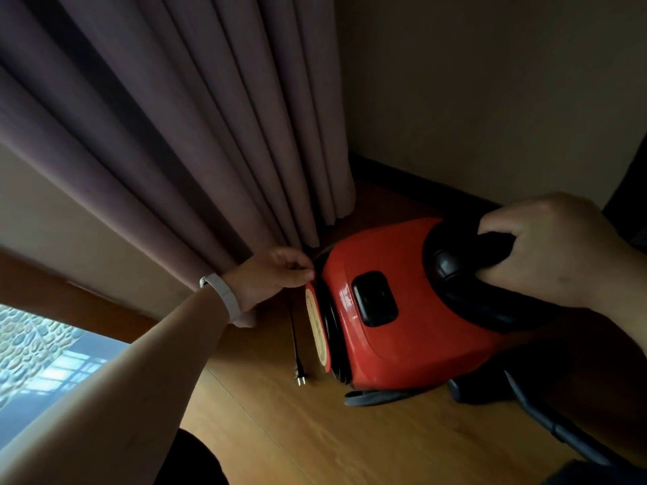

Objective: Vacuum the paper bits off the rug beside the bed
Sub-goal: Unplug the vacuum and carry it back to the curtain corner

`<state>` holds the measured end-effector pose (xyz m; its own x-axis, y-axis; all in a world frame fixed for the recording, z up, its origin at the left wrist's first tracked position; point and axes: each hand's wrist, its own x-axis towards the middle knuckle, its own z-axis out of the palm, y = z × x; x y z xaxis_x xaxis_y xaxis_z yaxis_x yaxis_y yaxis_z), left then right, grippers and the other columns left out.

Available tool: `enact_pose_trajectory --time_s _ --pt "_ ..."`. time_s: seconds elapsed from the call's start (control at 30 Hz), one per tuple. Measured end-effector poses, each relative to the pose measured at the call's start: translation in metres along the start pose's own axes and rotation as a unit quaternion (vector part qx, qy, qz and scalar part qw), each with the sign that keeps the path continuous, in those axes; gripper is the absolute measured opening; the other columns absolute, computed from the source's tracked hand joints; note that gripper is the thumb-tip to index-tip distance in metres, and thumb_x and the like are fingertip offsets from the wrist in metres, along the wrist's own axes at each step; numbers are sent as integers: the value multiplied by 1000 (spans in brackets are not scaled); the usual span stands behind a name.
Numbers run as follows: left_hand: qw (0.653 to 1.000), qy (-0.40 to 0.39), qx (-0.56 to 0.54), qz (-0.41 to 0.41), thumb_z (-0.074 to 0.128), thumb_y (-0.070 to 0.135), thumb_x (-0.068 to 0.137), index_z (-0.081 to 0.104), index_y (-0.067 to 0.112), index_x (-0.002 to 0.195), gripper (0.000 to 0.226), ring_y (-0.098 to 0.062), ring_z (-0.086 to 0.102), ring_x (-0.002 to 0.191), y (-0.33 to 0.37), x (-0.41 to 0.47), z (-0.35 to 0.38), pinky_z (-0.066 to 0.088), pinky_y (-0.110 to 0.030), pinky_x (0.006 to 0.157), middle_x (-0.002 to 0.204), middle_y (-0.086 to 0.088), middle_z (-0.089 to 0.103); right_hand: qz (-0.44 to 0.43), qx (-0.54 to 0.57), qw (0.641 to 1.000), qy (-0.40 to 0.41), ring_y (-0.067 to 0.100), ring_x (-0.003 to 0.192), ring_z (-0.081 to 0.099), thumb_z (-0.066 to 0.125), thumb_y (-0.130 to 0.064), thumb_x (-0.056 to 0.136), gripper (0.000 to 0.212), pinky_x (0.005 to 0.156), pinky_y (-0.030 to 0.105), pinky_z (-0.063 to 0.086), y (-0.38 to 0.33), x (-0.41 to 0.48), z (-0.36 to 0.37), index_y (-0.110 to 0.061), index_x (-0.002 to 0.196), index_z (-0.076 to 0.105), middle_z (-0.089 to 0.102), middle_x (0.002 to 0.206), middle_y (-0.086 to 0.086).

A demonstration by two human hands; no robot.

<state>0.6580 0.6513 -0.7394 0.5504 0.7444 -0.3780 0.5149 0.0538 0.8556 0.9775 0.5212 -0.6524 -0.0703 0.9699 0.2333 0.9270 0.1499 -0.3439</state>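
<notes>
window (31, 348) at lower left, daylight behind it. purple curtain (175, 134) hangs in folds down to the wooden floor (315, 432). left hand (273, 274), white wristband (224, 299) on the wrist, reaches to the end of the red vacuum cleaner (392, 309); thumb and fingertips pinch the black power cord (296, 341) just where it meets the machine. cord runs down below the hand; its plug (300, 378) lies loose on the floor, near the machine. vacuum cleaner is at the foot of the curtain, close to the wall (490, 82); resting or lifted, cannot tell. right hand (553, 250) grips the black carry handle (465, 274), fingers curled round it. dark hose (560, 432) trails across the floor at lower right.
</notes>
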Motion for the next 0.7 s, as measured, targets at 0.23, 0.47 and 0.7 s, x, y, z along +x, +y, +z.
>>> enact_pose_trajectory --time_s 0.23,0.47,0.7 --pt "956 76 -280 -52 46 14 101 70 17 79 33 -15 54 68 -16 6 27 44 -30 73 69 0 62 170 86 982 -3 20 59 61 74 -20 62 12 55 35 50 9 5 5 -12 59 66 63 57 5" --pt "986 45 -109 -122 32 -1 103 49 4 86 23 -12 52 36 -13 -1 61 41 -21 41 51 -7 54 276 51 960 25 28 69 63 75 -30 68 16 65 38 55 13 14 10 -19 61 64 64 65 3" --pt "916 12 401 20 48 32 100 61 12 93 25 -24 60 83 3 -12 63 41 -29 69 86 -6 62 300 -40 953 11 26 69 51 72 -36 73 19 61 30 39 19 15 9 -23 65 61 51 63 -6"
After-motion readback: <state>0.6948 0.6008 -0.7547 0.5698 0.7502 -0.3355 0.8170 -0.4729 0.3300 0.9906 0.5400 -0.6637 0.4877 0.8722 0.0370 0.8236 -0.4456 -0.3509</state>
